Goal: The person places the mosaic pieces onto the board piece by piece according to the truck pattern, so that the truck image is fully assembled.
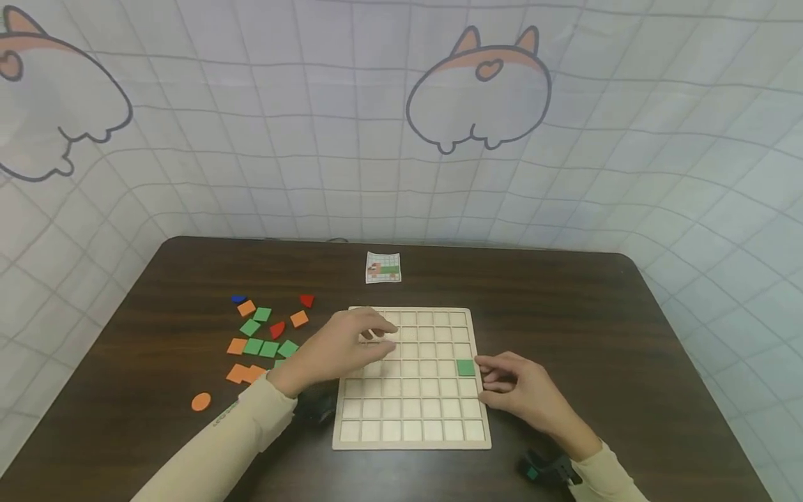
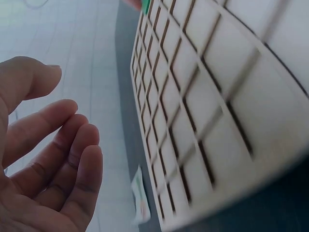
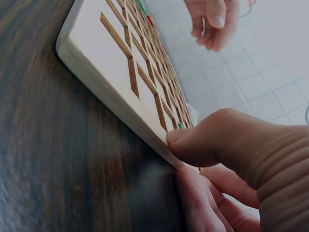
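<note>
A pale wooden grid board (image 1: 410,446) lies on the dark table. One green square tile (image 1: 465,367) sits in a cell by its right edge. My left hand (image 1: 351,341) hovers over the board's left part, fingers loosely bent and nothing between them; the left wrist view shows the thumb apart from the fingertips. At the board's right edge is my right hand (image 1: 523,390). In the right wrist view its thumb (image 3: 193,142) touches the rim, with the other fingertips low along the side. No tile shows in this hand.
Left of the board lie loose green tiles (image 1: 269,349), orange tiles (image 1: 237,346), red pieces (image 1: 278,330), a blue piece (image 1: 239,299) and an orange disc (image 1: 201,401). A small printed pattern card (image 1: 383,268) lies behind the board. A light checked curtain (image 1: 351,160) surrounds the table.
</note>
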Action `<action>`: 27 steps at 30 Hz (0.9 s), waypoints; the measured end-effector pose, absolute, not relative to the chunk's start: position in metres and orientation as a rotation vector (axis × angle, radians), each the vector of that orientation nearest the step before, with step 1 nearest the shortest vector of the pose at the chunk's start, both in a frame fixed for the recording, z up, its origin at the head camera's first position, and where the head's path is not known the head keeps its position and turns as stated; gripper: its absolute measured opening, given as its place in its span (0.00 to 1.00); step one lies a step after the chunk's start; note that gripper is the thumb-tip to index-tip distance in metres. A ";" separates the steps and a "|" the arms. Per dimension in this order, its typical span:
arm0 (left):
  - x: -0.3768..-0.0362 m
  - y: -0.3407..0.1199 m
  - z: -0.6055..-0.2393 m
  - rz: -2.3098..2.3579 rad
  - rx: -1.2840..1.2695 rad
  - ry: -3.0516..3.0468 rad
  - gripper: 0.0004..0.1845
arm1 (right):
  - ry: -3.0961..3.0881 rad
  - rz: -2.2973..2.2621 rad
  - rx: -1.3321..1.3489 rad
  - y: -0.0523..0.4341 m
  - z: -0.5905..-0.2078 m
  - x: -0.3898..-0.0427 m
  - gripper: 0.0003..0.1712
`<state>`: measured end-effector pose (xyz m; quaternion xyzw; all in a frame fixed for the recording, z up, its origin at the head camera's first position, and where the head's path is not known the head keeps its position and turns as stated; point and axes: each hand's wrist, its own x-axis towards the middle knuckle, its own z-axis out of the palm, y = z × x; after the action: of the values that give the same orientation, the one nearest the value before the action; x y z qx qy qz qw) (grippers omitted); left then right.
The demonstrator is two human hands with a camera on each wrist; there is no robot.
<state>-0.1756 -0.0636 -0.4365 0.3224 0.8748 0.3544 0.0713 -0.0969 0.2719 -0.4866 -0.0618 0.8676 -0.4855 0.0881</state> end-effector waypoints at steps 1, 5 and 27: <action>-0.175 -0.070 -0.436 1.067 0.954 2.647 0.16 | 2.578 -1.447 -0.189 0.272 -0.486 -0.097 0.31; -0.173 -0.095 -0.432 1.107 0.879 2.709 0.15 | 2.565 -1.452 -0.207 0.273 -0.484 -0.096 0.32; -0.187 -0.218 -0.439 1.036 0.438 2.938 0.19 | 2.546 -1.454 -0.260 0.276 -0.487 -0.096 0.33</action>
<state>-0.1868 -0.2177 -0.4389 0.1393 0.9338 0.3294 -0.0024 -0.0964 0.2761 -0.4867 -0.0878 0.8607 -0.4916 0.0991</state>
